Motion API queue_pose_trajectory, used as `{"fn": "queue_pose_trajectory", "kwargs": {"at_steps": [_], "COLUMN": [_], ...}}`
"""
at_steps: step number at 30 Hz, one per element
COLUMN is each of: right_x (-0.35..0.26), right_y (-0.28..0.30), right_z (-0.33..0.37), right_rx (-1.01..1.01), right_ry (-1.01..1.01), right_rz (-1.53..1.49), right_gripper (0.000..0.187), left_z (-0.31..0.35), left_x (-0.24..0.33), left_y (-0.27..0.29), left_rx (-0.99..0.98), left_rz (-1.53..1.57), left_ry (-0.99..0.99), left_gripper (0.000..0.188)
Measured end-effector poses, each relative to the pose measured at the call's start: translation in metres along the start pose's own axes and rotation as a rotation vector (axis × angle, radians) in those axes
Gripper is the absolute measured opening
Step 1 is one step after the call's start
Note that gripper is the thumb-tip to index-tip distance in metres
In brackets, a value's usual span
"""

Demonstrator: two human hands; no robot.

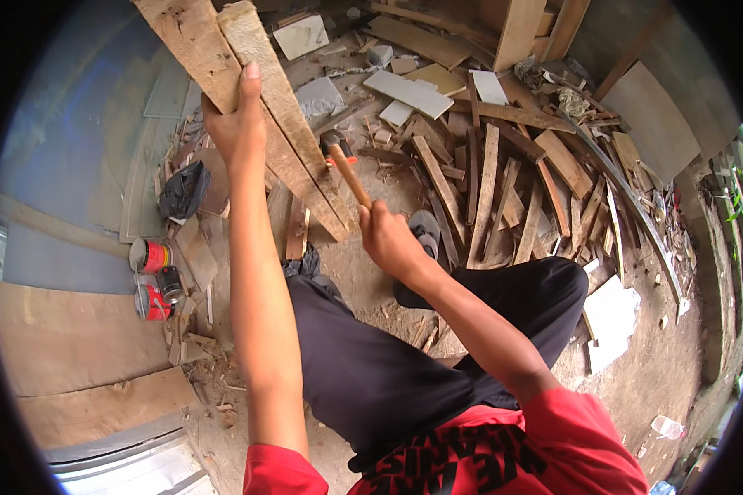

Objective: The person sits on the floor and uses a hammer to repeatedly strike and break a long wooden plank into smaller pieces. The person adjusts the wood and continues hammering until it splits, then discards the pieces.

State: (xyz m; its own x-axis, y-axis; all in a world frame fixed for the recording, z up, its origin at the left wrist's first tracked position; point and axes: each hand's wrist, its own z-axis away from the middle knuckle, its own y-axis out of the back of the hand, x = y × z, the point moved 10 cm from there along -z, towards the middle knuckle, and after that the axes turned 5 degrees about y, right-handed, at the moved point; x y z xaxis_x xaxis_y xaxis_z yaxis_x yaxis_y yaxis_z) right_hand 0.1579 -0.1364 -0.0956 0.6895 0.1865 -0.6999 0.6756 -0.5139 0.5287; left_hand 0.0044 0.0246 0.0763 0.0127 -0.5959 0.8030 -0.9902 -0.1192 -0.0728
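Observation:
My left hand [238, 128] grips a long, rough wooden board [191, 45] near its upper part, with the thumb laid along its edge. A dark lengthwise gap separates this board from a narrower wooden strip [264, 58] pressed alongside it. The pair slants down to the right, its lower end above the floor between my legs. Closed around a light wooden handle is my right hand [390, 239]; the tool is a hammer [351, 177] with a dark head beside the boards. Whether the head touches the wood I cannot tell.
A heap of loose wooden strips [487, 181] covers the floor ahead and to the right. White board pieces [413, 92] lie farther off. Red cans [150, 256] and a black bag [185, 190] are on the left. A broken white sheet [612, 318] lies beyond my right knee.

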Motion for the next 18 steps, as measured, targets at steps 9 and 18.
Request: {"fn": "queue_pose_trajectory", "kwargs": {"at_steps": [9,18], "right_x": [-0.063,-0.008], "right_y": [0.052,0.064], "right_z": [-0.046,-0.032], "right_rx": [0.073,-0.087], "right_ry": [0.079,-0.067], "right_rz": [-0.168,-0.088], "right_gripper": [0.028,0.032], "left_z": [-0.003,-0.007], "left_x": [-0.006,-0.016], "left_y": [0.015,0.038], "left_rx": [0.003,0.033], "left_rz": [0.026,0.094], "left_ry": [0.022,0.041], "left_gripper": [0.081,0.077]}}
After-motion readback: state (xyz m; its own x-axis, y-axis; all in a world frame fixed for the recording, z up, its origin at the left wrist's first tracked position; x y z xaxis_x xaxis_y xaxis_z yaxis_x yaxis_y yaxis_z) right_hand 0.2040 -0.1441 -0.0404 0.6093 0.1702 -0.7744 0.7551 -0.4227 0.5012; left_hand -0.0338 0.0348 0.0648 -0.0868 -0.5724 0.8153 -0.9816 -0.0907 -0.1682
